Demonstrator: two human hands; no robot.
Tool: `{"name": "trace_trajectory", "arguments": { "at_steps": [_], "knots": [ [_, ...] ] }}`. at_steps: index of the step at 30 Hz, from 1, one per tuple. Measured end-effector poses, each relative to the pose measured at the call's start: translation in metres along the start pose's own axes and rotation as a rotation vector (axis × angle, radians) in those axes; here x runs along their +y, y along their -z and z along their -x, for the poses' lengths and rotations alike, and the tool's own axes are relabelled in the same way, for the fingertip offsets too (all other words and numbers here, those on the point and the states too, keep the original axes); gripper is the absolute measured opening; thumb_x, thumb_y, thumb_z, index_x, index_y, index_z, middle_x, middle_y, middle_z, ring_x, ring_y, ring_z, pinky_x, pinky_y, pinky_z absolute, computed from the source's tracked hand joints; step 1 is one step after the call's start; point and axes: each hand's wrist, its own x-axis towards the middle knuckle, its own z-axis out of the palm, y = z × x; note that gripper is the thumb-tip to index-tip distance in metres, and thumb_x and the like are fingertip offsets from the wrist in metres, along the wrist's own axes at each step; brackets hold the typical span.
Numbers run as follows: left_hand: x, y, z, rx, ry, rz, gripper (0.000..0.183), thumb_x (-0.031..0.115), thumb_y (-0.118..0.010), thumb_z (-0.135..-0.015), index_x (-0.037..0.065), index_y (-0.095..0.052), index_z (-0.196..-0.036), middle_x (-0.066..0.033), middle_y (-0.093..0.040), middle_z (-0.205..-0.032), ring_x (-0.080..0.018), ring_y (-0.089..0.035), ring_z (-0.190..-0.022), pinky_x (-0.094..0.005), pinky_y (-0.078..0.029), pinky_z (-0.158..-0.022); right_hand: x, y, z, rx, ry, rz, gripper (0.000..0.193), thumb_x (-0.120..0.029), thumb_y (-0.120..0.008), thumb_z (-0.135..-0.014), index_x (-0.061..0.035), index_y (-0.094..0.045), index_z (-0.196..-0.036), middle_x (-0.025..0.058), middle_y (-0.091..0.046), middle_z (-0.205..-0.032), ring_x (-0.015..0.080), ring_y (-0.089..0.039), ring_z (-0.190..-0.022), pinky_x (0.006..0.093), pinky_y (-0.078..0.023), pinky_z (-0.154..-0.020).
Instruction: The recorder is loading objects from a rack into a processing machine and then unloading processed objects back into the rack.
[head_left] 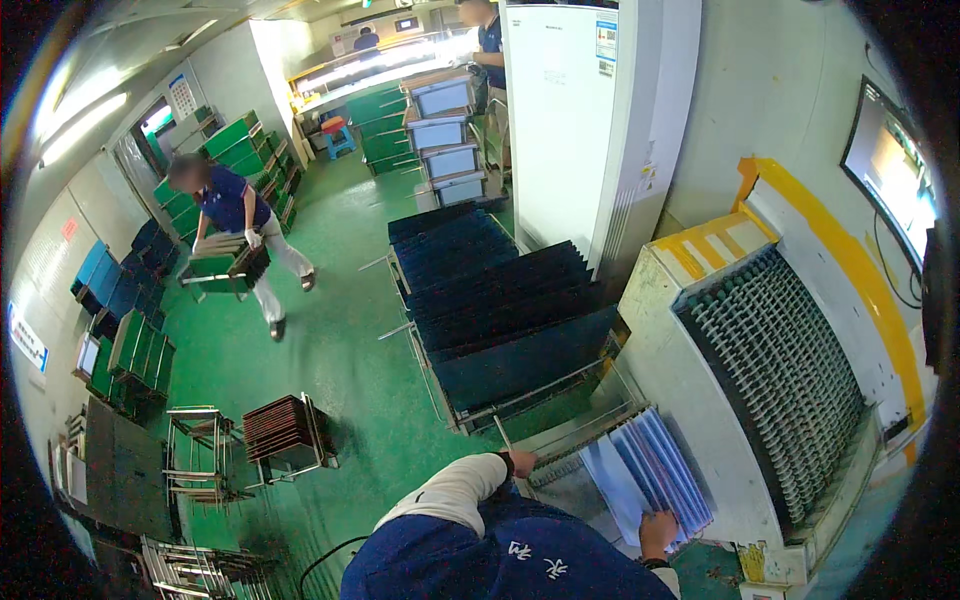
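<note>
Our right hand [657, 531] presses flat on the pale sheets [650, 473], fanned at the machine's [700, 400] front, long edges running up-left. Our left hand [521, 463] sits left of them; we cannot tell its grip.

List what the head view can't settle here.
- Left hand: small, half behind the sleeve; grip unreadable.
- Right hand: rests on the stack of sheets; whether fingers close on one is unclear.
- Sheets: too small and blurred to count.
- Dark panels in the rack: they overlap, hiding the rear ones.
- Wall screen: glare and fisheye rim.
</note>
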Motion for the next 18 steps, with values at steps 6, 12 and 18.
{"name": "trace_trajectory", "arguments": {
  "at_steps": [6, 12, 18],
  "knots": [
    [0.002, -0.003, -0.003, 0.018, -0.012, -0.017, 0.037, 0.013, -0.057, -0.071, 0.001, -0.055, -0.106, -0.0201, -0.063, -0.103, -0.0353, -0.061, -0.098, -0.0478, -0.049, -0.076, 0.006, -0.007, 0.001, 0.000, -0.005, 0.017, 0.034, -0.036, -0.066, -0.072, -0.0033, -0.069, -0.079, 0.0175, -0.062, -0.095, 0.0357, -0.058, -0.092, 0.0464, -0.045, -0.082],
    [-0.013, -0.008, -0.009, -0.065, -0.059, 0.104, 0.041, 0.007, -0.060, -0.063, 0.002, -0.055, -0.104, -0.0189, -0.064, -0.100, -0.0338, -0.063, -0.094, -0.0478, -0.050, -0.070, 0.005, -0.010, 0.000, 0.022, -0.018, 0.011, 0.033, -0.035, -0.065, -0.072, -0.0025, -0.069, -0.078, 0.0177, -0.062, -0.094, 0.0352, -0.058, -0.093, 0.0452, -0.045, -0.082],
    [-0.009, -0.004, -0.009, -0.069, -0.073, 0.049, 0.043, 0.005, -0.060, -0.059, 0.001, -0.058, -0.101, -0.0192, -0.066, -0.091, -0.0344, -0.065, -0.087, -0.0459, -0.051, -0.067, 0.012, -0.020, -0.002, 0.005, -0.009, 0.041, 0.039, -0.042, -0.063, -0.076, -0.0037, -0.069, -0.080, 0.0158, -0.062, -0.096, 0.0352, -0.058, -0.094, 0.0481, -0.042, -0.086]
  ]
}}
